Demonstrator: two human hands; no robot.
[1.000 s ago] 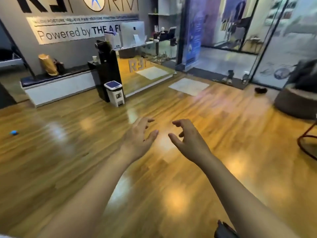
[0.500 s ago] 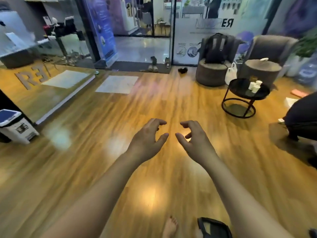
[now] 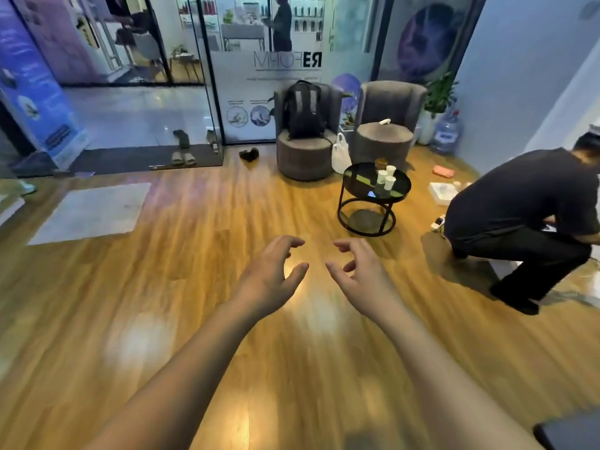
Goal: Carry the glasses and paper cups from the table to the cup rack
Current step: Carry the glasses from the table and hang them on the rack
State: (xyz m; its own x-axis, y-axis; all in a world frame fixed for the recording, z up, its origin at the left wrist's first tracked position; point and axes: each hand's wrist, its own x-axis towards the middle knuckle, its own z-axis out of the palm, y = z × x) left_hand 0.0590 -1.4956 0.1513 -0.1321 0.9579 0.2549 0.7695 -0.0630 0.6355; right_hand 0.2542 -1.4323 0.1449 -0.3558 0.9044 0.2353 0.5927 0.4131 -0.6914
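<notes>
A small round black table (image 3: 357, 177) stands on the wooden floor ahead and to the right. On it are three white paper cups (image 3: 385, 180) and a brownish glass (image 3: 381, 163) behind them. My left hand (image 3: 272, 277) and my right hand (image 3: 360, 274) are stretched out in front of me over the floor, well short of the table. Both hold nothing, with fingers loosely curled. No cup rack is in view.
Two grey armchairs (image 3: 305, 154) stand behind the table, one with a black backpack (image 3: 303, 108). A person in dark clothes (image 3: 519, 222) crouches at the right. A white bag (image 3: 341, 154), a water bottle (image 3: 446, 133) and glass doors (image 3: 136, 76) lie beyond.
The view has swung right, away from the reception counter and bin, bringing the round table, armchairs and crouching person into sight and nearer. My hands stay empty in the same pose.
</notes>
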